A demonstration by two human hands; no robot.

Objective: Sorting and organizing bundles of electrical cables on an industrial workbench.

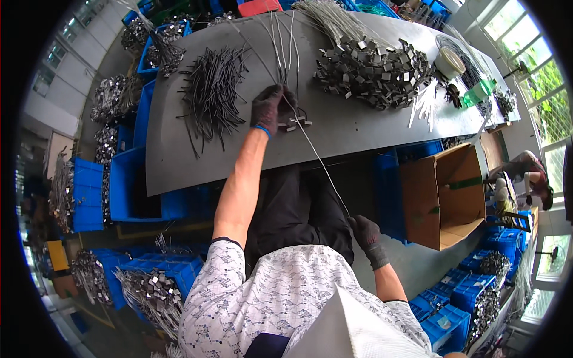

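Head view looks down on a grey worktable (358, 128) whose near edge runs just beyond the person's lap. Left hand (268, 108), in a dark glove with a blue cuff, reaches out over the middle of the table and is closed around one end of a thin steel wire (316, 155); beside its fingers lie a few small metal clips (295, 123). That wire runs taut from the left hand, crosses the table's near edge and slants down to the right hand (365, 232), also dark-gloved, which is held low beside the right thigh, off the table, with the fingers curled shut on the wire's near end.

To the left of the left hand lies a loose heap of black ties (212, 92), well inside the table edge. Far right of it sits a large pile of metal clips (376, 68), with a bundle of grey wires (331, 21) fanning off the far edge. Bare grey surface lies between the two heaps and along the near edge. A roll of tape (449, 61) and a green bottle (477, 92) stand near the right end. Below the table, blue bins (128, 185) crowd the left side and an open cardboard box (447, 197) stands close on the right, just beyond the right hand.
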